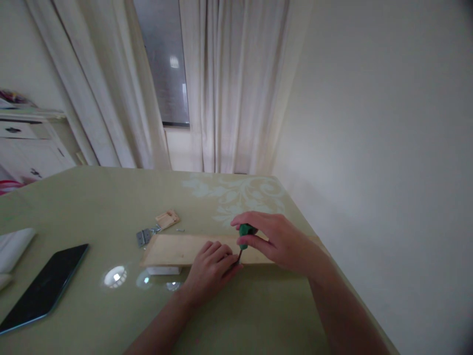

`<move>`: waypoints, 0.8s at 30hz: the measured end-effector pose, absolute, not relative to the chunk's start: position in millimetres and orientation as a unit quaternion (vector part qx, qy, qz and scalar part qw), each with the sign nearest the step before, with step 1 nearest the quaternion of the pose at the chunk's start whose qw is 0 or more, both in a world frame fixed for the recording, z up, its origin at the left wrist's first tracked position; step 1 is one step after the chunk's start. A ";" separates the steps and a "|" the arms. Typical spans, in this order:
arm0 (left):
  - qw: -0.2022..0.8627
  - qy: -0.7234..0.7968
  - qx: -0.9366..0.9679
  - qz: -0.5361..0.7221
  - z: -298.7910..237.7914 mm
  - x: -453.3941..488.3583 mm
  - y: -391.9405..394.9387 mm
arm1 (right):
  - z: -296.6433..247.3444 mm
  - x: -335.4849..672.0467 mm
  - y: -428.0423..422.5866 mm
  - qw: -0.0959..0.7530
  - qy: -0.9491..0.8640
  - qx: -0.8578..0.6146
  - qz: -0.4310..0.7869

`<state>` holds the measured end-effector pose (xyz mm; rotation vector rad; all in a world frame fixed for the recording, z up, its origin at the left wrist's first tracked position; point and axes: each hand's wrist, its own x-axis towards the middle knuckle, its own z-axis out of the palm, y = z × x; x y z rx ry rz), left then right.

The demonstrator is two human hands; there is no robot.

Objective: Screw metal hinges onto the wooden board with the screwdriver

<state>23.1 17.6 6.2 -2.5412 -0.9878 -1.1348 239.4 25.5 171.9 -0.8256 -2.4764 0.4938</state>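
My right hand (pixel 275 239) is closed around the green handle of a screwdriver (pixel 246 236), its shaft slanting down to the near edge of a pale wooden board (pixel 173 249). My left hand (pixel 212 268) lies over that same edge, thumb and forefinger pinched together beside the screwdriver tip. Something small and dark shows between them, too hidden to name. The board's left end sits on a white block (pixel 164 270). Behind that end are a grey metal hinge (pixel 143 238), some small screws (pixel 155 229) and a small wooden piece (pixel 167 219). One loose screw (pixel 180 230) lies apart.
A dark tablet (pixel 46 283) lies on the green tabletop (pixel 111 202) at the left, with a white object (pixel 16 249) beyond it. The table's right edge runs along a white wall (pixel 388 148). Curtains (pixel 244 88) and a white cabinet (pixel 33 143) stand behind.
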 end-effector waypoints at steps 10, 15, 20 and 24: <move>0.099 -0.332 -0.852 -0.393 6.0 23.5 18.5 | 178.2 238.3 10.6 0.211 -0.904 -0.287 0.238; 0.088 -0.342 -0.855 -0.379 3.6 23.1 18.6 | 177.4 237.9 20.6 0.247 -0.878 -0.343 0.226; 0.064 -0.345 -0.854 -0.385 3.2 23.9 18.3 | 178.3 240.1 20.6 0.256 -0.853 -0.404 0.208; 0.060 -0.342 -0.856 -0.384 4.4 23.8 18.0 | 180.8 240.9 7.5 0.236 -0.854 -0.436 0.159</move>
